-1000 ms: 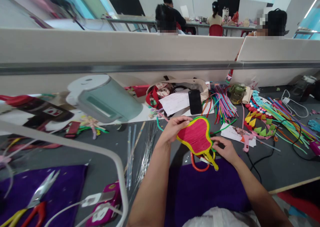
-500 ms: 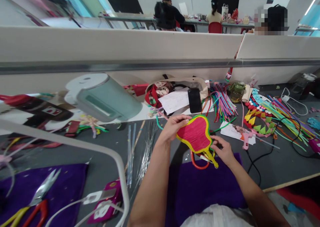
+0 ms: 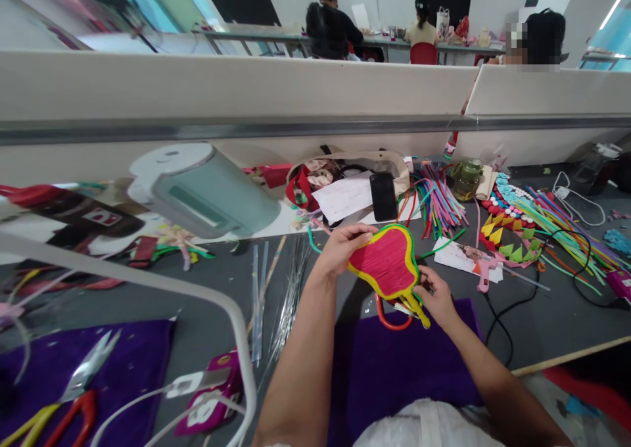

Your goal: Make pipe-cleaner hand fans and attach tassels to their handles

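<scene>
Between my two hands is a small fan-shaped craft piece (image 3: pixel 383 264), red in the middle with a yellow and green pipe-cleaner rim and a short yellow handle pointing down to the right. My left hand (image 3: pixel 342 250) pinches its upper left edge between thumb and fingers. At the lower right edge, near the handle, the fingers of my right hand (image 3: pixel 436 294) close on the green rim. Partly hidden under the piece is a red ring-like handle (image 3: pixel 392 325). Below lies a purple cloth (image 3: pixel 409 368).
Pliers (image 3: pixel 81 381) with red and yellow handles lie on another purple cloth at left. A pale green kettle (image 3: pixel 207 190), a black phone (image 3: pixel 383 197), bundled pipe cleaners (image 3: pixel 438 200) and a pink glue gun (image 3: pixel 487 273) surround the work area. A white bent tube (image 3: pixel 231 315) crosses the left foreground.
Both hands keep their hold on the fan-shaped piece. The right fingers have shifted very slightly along the rim; otherwise little differs.
</scene>
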A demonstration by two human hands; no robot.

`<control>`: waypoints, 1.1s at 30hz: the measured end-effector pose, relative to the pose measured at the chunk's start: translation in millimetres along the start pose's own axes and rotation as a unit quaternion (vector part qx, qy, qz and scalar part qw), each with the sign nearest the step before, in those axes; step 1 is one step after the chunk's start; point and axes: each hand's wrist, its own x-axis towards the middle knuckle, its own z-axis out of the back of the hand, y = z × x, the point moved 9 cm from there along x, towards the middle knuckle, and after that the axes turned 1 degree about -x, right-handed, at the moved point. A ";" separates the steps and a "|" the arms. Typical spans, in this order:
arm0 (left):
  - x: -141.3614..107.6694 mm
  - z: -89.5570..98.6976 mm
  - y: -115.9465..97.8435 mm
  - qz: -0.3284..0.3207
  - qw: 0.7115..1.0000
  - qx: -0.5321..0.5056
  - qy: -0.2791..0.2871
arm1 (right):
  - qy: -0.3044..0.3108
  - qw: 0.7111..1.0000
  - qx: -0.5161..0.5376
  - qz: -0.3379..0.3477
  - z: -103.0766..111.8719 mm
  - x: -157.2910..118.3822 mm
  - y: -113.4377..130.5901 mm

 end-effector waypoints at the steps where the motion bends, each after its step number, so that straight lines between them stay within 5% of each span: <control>1: 0.0 0.0 -0.2 -0.002 1.000 0.001 0.001 | -0.002 1.000 -0.007 0.000 -0.1 -0.3 -0.1; 14: -0.3 -1.9 -2.6 -0.005 1.000 0.008 -0.003 | -0.019 0.994 -0.102 0.043 5.3 -2.5 20.0; 33: 5.1 -6.8 -3.2 -0.013 1.000 0.016 0.015 | 0.061 0.983 -0.150 0.080 4.2 11.5 36.1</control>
